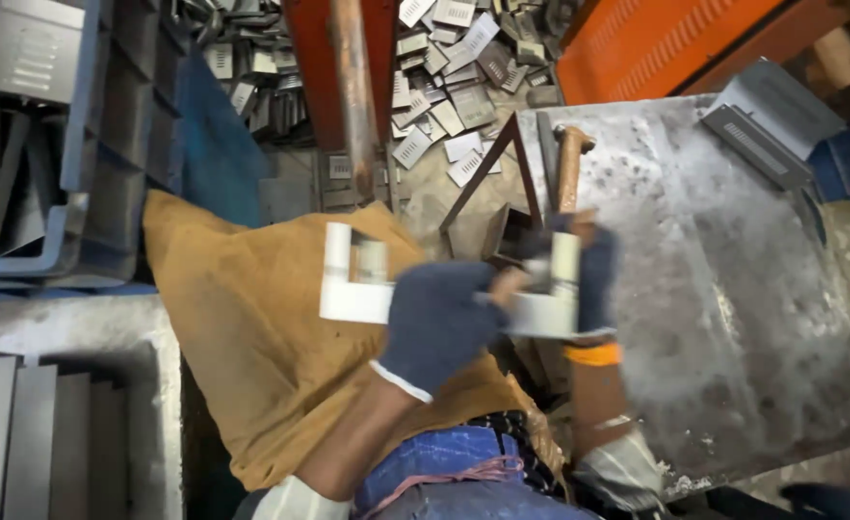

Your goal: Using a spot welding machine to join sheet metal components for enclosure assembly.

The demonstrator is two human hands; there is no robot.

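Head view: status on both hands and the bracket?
Left hand and right hand, both gloved, grip white U-shaped bracket over brown cloth. Hammer on steel plate behind.

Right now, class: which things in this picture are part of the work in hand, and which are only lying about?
In hand:
left hand, gloved
right hand, gloved
white U-shaped metal bracket, held by both

Lying about:
wooden-handled hammer on the steel plate
louvred metal pieces heaped on the floor
grey vented panel
brown sacking
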